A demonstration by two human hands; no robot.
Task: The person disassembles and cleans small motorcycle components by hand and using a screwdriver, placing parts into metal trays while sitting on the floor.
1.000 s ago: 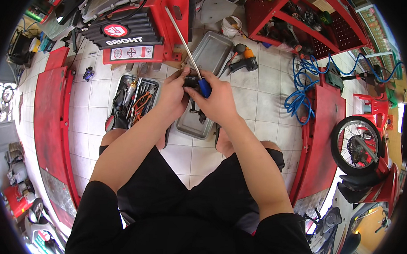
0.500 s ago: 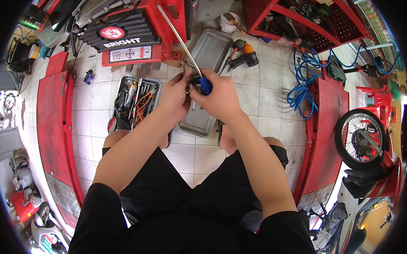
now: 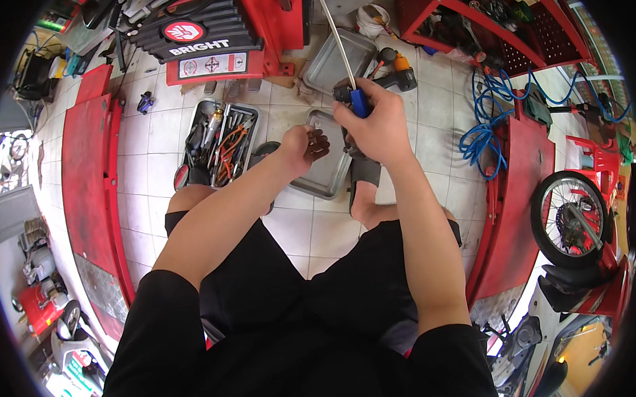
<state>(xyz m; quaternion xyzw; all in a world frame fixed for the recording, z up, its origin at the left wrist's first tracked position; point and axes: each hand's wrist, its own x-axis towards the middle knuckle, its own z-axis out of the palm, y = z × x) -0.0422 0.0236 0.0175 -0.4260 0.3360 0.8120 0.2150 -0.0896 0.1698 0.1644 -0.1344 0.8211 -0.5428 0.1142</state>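
Observation:
My right hand point(image 3: 376, 123) grips the blue handle of a long screwdriver point(image 3: 358, 103), its metal shaft angled up and away, along with a small black part point(image 3: 342, 94). Lower and to the left, my left hand point(image 3: 303, 150) has let its loosely curled, grimy fingers come apart, with nothing visible in them. Beneath both hands lies a grey metal tray point(image 3: 315, 188), and a further part of grey tray point(image 3: 323, 59) shows beyond. An open toolbox point(image 3: 215, 146) full of hand tools sits left of my left hand.
A black and orange power tool point(image 3: 399, 79) lies past my right hand. Red ramps point(image 3: 87, 190) flank me on both sides, with a coiled blue hose point(image 3: 481, 148) at right. A red tool cart point(image 3: 282, 29) and shelf point(image 3: 491, 50) stand ahead; a motorbike wheel point(image 3: 569, 218) is far right.
My hands have separated. The right has moved up and right with the screwdriver and black part; the left has let go and sits lower, its fingers curled.

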